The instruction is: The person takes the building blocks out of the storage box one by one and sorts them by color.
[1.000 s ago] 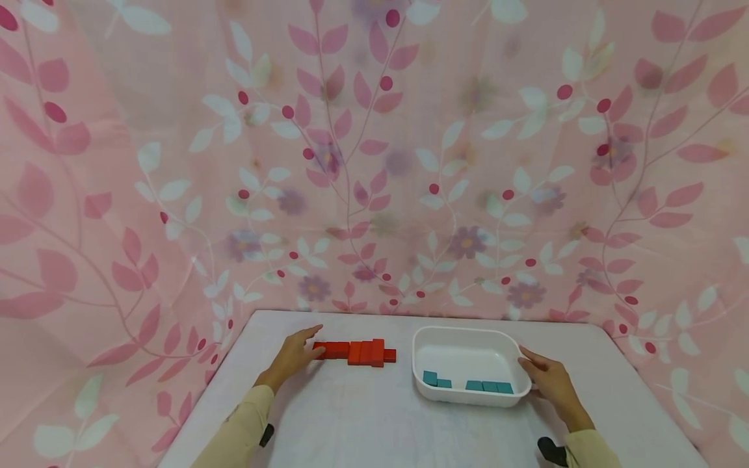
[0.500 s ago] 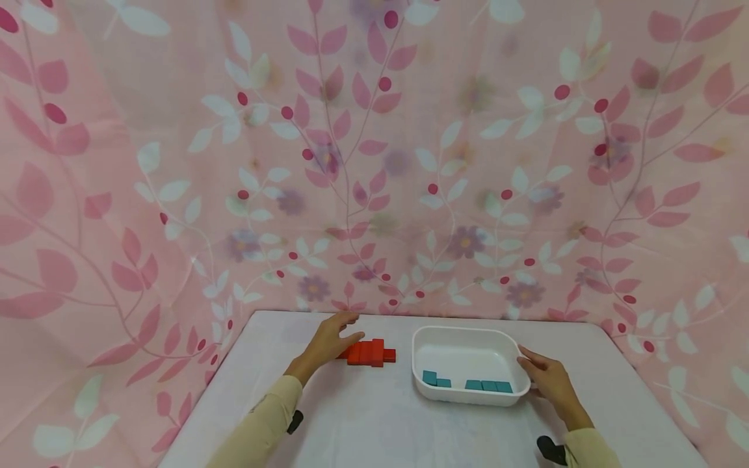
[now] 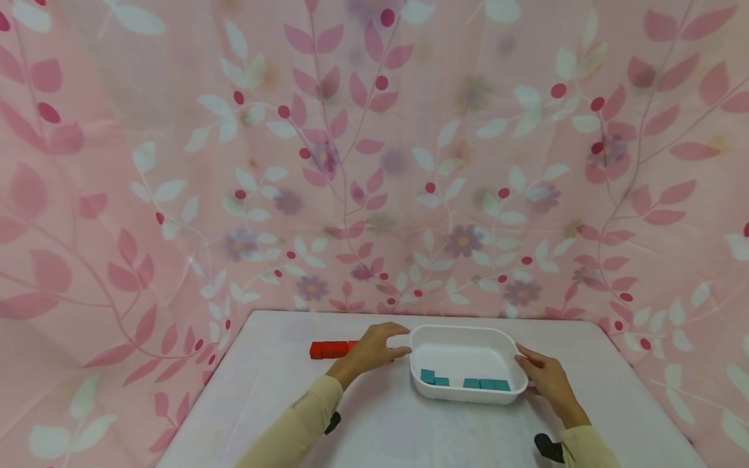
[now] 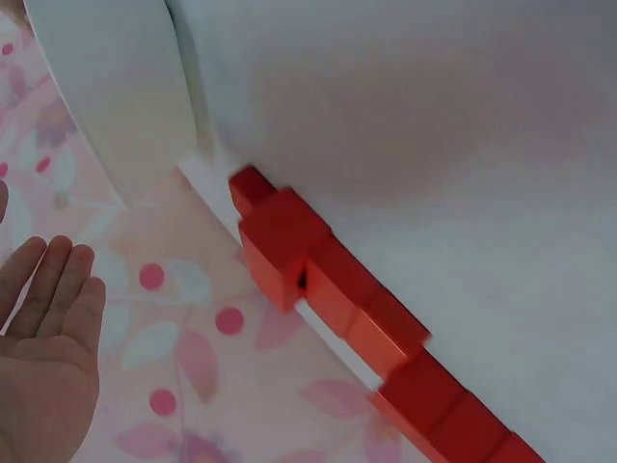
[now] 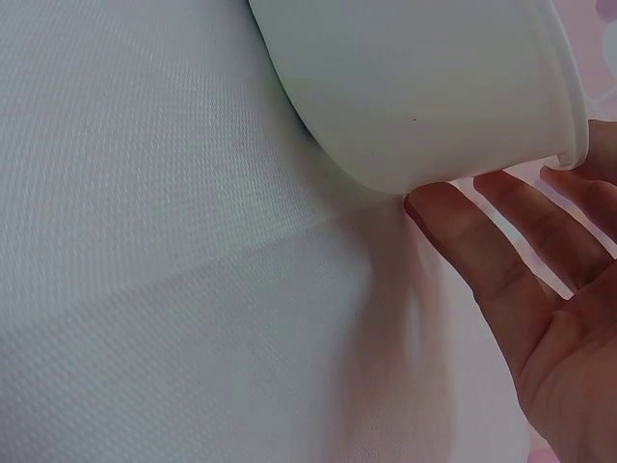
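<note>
Teal blocks already lay in the white tub; red blocks remained outside, under the left hand. That hand hovered open, while the right hand rested open-fingered against the tub's side.

The head view looks down across the table from afar, while both wrist views sit close, sharing the white tub.

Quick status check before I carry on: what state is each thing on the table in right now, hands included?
left hand: open, fingers spread above the right end of the red row.
right hand: open, fingers straight against the tub's right wall.
red blocks: in a row on the table, right part hidden by the hand.
white tub: upright, on the table.
teal blocks: lying along the tub's near wall.
</note>
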Demonstrator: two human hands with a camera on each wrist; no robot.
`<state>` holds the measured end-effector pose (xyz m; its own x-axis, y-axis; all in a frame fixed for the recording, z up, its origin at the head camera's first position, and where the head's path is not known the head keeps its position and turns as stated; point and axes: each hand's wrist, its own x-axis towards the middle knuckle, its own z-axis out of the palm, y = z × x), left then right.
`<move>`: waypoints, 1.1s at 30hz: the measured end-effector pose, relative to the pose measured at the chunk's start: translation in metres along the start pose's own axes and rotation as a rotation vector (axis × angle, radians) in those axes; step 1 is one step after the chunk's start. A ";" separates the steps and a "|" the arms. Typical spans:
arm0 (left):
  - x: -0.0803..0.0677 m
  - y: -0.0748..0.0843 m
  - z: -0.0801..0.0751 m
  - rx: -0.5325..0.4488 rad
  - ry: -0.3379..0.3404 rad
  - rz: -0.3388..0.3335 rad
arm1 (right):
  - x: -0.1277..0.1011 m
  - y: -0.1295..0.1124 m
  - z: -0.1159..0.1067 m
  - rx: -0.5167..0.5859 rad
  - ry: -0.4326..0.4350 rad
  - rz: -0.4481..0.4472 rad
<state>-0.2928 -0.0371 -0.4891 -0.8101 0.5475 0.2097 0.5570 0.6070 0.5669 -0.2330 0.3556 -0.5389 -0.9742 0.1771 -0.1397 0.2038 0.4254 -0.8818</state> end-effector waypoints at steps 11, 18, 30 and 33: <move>0.016 0.022 0.036 -0.012 -0.150 0.063 | 0.001 0.002 0.000 0.022 0.002 -0.009; 0.021 0.030 0.046 0.042 -0.197 0.083 | 0.002 0.003 0.001 0.019 0.006 -0.003; 0.030 0.044 0.052 0.303 -0.287 0.068 | 0.000 0.001 0.000 0.016 -0.001 -0.001; 0.033 0.050 0.052 0.352 -0.319 0.035 | 0.001 0.000 -0.001 0.016 -0.005 -0.005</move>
<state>-0.2825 0.0410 -0.4954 -0.7234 0.6876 -0.0622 0.6561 0.7128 0.2481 -0.2335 0.3561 -0.5386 -0.9756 0.1708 -0.1377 0.1977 0.4118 -0.8896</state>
